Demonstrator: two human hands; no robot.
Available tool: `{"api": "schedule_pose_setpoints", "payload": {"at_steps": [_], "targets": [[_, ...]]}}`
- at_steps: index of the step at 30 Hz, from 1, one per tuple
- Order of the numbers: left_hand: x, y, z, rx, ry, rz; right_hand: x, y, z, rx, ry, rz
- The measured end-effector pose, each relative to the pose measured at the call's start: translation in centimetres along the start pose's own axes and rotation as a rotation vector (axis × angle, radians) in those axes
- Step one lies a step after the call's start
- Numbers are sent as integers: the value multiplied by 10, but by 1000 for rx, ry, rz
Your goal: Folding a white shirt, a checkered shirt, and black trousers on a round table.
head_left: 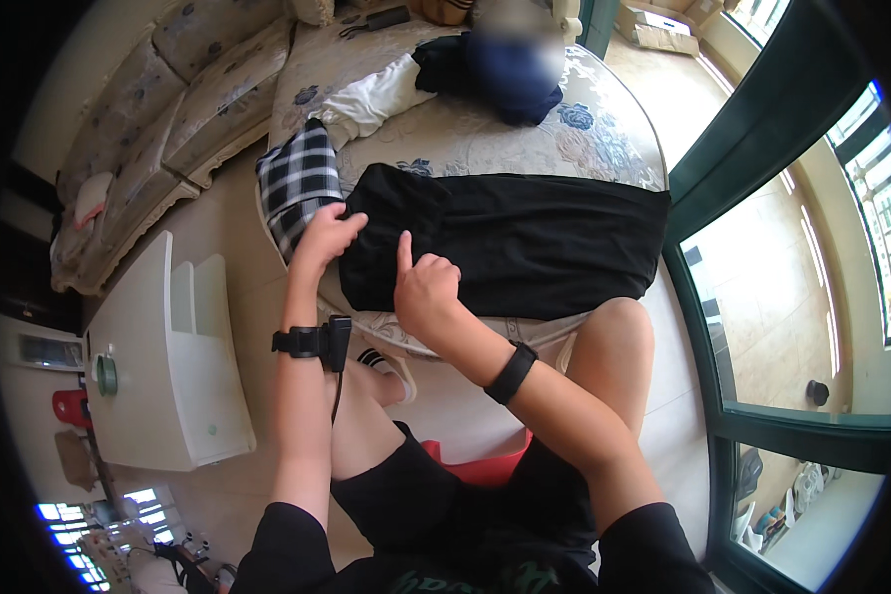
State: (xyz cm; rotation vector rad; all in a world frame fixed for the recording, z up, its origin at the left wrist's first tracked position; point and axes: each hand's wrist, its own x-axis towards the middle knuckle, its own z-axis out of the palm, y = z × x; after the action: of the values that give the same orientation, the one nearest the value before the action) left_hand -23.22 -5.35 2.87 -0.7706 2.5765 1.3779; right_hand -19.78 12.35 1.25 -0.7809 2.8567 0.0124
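Observation:
A long black garment [554, 243] lies spread across the patterned cushioned surface in front of me, its left part rumpled and folded over. My left hand [329, 236] is at the garment's left end, thumb and fingers apart, fingertips touching the cloth. Over the garment's near left part is my right hand [428, 287], index finger stretched out and the other fingers curled. No cloth shows gripped in it. A black-and-white checked cloth bundle [302, 178] sits beside my left hand, against the garment's left end. Both wrists wear black straps.
Past the garment lie a white cloth [371, 102] and dark blue and black clothing [515, 74], partly blurred. A patterned sofa [208, 94] stands at far left, a white table [168, 366] at left. The green door frame [752, 148] rises at right. Something red [485, 460] shows between my legs.

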Motion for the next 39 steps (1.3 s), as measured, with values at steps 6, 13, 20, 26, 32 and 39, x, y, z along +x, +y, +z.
{"api": "schedule_pose_setpoints", "payload": {"at_steps": [6, 13, 20, 26, 32, 39], "targets": [[1, -8, 7, 497, -60, -56, -1, 6, 17, -30, 51, -32], [1, 3, 8, 173, -178, -169, 1, 21, 18, 29, -96, -76], [11, -9, 7, 82, -160, -139, 6, 36, 23, 75, -89, -111], [-3, 19, 18, 38, -83, 247, 7, 51, 10, 131, -115, -128], [-24, 49, 57, -119, -71, 438, 18, 79, -9, 238, -211, -95], [-13, 49, 137, -284, -352, 562, 15, 118, -55, 232, -338, 209]]}}
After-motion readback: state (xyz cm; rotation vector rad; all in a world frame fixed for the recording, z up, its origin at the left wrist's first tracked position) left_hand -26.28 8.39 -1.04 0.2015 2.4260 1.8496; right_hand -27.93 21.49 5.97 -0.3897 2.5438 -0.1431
